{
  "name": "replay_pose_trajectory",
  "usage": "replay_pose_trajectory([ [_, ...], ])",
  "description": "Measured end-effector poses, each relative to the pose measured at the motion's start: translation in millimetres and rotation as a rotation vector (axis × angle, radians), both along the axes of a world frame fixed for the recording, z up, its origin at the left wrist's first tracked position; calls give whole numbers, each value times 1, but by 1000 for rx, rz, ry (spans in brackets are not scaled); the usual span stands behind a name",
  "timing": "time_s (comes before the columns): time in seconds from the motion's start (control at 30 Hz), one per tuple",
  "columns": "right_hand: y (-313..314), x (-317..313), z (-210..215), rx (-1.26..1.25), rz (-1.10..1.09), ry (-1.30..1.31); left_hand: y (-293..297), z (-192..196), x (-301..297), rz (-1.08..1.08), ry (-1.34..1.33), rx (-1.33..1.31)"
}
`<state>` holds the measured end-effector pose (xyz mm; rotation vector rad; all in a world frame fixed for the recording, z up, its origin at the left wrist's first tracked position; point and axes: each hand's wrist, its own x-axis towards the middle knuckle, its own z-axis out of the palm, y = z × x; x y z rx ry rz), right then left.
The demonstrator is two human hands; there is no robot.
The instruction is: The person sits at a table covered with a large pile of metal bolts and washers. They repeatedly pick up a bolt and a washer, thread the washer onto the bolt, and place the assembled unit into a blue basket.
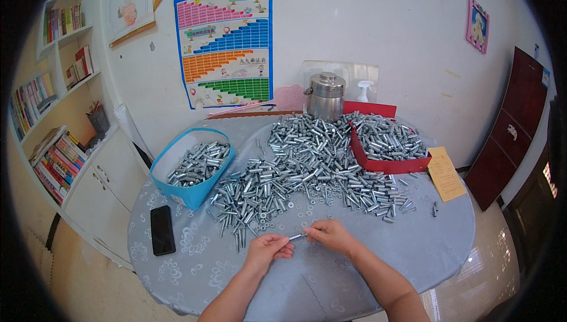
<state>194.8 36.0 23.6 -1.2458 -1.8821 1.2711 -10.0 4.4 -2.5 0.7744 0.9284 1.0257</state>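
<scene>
Close to the near edge of the pile, my two hands hold a short silver bolt (297, 236) between them. My left hand (269, 251) pinches its left end, with the fingers curled. At the other end are the fingertips of my right hand (332, 235), also closed on it. Fine detail on the bolt is too small to make out. Beyond my hands spreads a big heap of similar metal bolts (313, 157), with small washers (290, 205) scattered along its front.
A blue box (204, 191) holding bolts stands left, and a red box (390, 165) full of them at right. A black phone (162, 230) lies left on the grey tablecloth (207, 280). A steel pot (326, 97) is behind the heap; a yellow paper (446, 174) lies right.
</scene>
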Motion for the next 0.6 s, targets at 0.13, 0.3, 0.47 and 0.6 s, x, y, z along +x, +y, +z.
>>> replay_pose_trajectory([
  [0.13, 2, -1, -11, 43, -90, 17, -2, 1, 3, 34, -13, 32],
  [0.3, 1, -1, -8, 7, -13, 171, 1, -3, 1, 135, -28, 29],
  [0.47, -3, -4, -2, 35, 10, 187, 0, 0, 1, 155, -32, 35],
  [0.6, -2, -5, -7, 6, 12, 197, 1, 0, 1, 172, -44, 41],
])
